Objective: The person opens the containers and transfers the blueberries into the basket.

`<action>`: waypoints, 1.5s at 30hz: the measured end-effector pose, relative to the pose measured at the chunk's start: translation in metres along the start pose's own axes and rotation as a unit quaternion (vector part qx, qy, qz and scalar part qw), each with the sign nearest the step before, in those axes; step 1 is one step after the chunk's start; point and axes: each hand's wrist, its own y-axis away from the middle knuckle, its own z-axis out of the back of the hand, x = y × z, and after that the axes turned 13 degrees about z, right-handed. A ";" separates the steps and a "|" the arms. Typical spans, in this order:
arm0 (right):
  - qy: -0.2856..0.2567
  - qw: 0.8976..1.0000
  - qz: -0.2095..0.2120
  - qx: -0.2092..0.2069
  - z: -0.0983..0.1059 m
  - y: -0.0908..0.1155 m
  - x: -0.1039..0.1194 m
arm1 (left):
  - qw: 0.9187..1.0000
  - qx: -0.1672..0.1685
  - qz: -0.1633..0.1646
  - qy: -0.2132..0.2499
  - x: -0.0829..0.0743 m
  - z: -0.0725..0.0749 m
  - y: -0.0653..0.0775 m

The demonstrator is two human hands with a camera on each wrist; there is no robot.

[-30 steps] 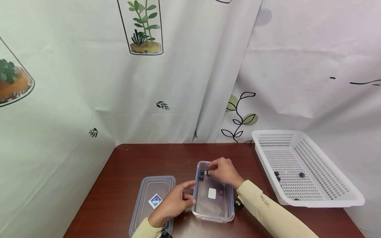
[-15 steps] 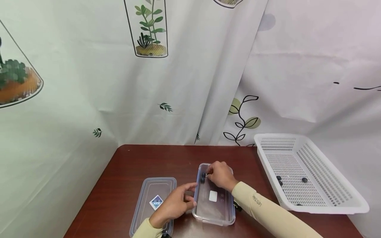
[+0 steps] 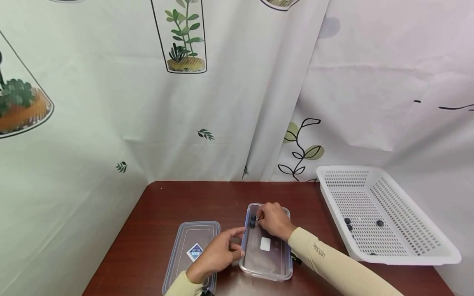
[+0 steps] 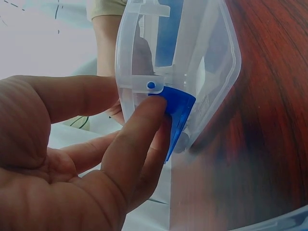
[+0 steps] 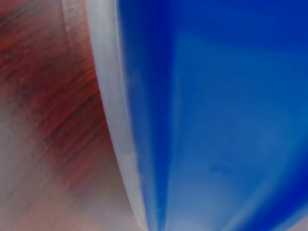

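A clear plastic food box with blue side latches stands without a lid on the table. My left hand touches its left side, thumb and index finger spread along the wall. In the left wrist view the fingertips rest against a blue latch that hangs down. My right hand reaches over the far end of the box, fingers pointing down, and pinches a small dark round piece mostly hidden by the fingertips. Beside it, small dark round pieces lie along the far left inside. The right wrist view holds a blurred blue latch.
A clear lid with a blue and white sticker lies left of the box, partly under the left forearm. On the right stands a white slotted basket with several dark round pieces. A patterned curtain hangs behind the table.
The right hand has come slightly nearer the dark pieces inside the box, its fingers closing together at the tips. The left hand stays at the box's side; the head view has shifted a little.
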 end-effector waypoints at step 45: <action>-0.122 0.959 -0.185 -0.179 0.169 0.104 -0.058 | 1.000 -0.009 0.000 -0.010 -0.001 0.002 0.000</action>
